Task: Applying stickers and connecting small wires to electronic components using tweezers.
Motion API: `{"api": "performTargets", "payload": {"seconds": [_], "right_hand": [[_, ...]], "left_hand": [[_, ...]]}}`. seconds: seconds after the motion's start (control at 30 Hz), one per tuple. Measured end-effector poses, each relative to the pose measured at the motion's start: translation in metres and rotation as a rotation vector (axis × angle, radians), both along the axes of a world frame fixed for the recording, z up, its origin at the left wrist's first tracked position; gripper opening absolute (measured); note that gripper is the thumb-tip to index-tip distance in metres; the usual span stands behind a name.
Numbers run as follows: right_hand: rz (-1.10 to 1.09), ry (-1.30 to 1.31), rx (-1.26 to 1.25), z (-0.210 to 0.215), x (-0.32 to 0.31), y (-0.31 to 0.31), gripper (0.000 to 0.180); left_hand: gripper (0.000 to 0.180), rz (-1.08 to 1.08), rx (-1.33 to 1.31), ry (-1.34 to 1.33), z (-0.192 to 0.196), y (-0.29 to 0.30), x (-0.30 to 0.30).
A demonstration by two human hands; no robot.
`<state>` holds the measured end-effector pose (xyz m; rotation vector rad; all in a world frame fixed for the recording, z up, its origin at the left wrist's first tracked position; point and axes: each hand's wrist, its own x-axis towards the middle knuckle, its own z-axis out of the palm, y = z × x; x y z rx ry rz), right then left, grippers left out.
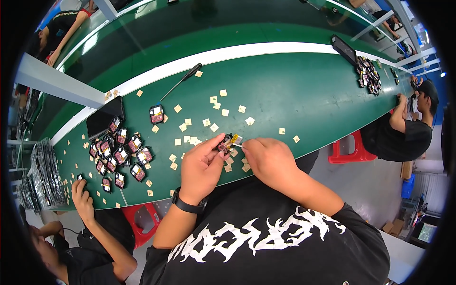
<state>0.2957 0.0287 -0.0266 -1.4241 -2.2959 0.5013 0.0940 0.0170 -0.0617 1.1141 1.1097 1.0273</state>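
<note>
Clearly, the left hand [202,168] grips a small black device [225,144], to the right of the heap of devices [121,155] on the green tabletop [285,85]. Farther right of the heap, the right hand [271,161] has its fingertips at the held device's yellow-and-silver piece [235,138]; I cannot tell whether they grasp it. Pale squares [206,122] scatter rightward from the heap, and a screwdriver [192,71] lies beyond it.

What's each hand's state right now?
Left hand: closed, holding a black device.
Right hand: closed, fingertips at the device's silver-and-yellow part; what they grip can't be told.
</note>
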Motion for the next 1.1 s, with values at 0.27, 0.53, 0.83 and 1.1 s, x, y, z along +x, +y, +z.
{"api": "performTargets", "payload": {"seconds": [0.27,0.53,0.83,1.1], "right_hand": [[0.047,0.233,-0.058,-0.007,0.006,0.01,0.01],[-0.118,0.549,-0.368,-0.002,0.008,0.01,0.027],[0.179,0.281,-0.077,-0.001,0.004,0.019,0.023],[-0.202,0.643,-0.589,0.001,-0.012,0.012,0.011]], "left_hand": [[0.042,-0.03,-0.171,-0.242,0.002,0.01,-0.01],[0.034,-0.021,-0.176,-0.246,0.006,0.01,-0.007],[0.022,0.06,-0.106,-0.275,0.001,0.007,0.0],[0.015,0.082,-0.068,-0.264,-0.002,0.006,0.004]]}}
